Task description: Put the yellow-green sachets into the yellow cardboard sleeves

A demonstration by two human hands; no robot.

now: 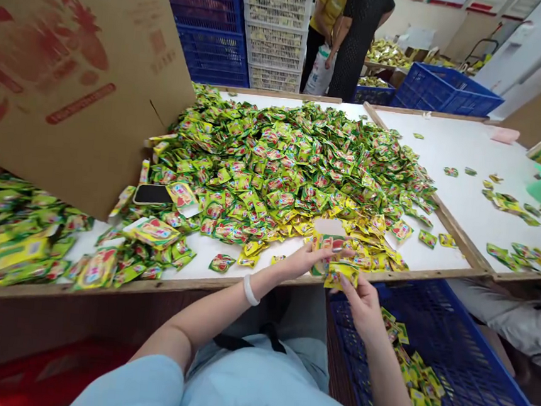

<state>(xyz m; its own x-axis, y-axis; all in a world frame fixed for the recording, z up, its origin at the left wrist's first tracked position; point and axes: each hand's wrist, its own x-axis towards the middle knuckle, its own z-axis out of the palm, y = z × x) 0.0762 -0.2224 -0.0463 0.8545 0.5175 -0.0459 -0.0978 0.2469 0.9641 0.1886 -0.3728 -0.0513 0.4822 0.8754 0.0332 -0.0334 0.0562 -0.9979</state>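
My left hand (306,260), with a white band on its wrist, is closed around an upright printed pouch (321,242) with a pale open top. Close beside it, the fingers of my right hand (361,299) pinch a small yellow packet (341,274) against the pouch's lower right side. Both hands are over the table's front edge. Behind them spreads a large heap of green packets (279,159), with yellow packets (380,253) along its front right side.
A cardboard box (133,90) stands at the left, near a phone (152,194) and flat pouches (154,231). A blue crate (466,346) with filled pouches is below right. Wooden strips (461,242) edge the table. Two people stand behind, beside stacked crates (278,33).
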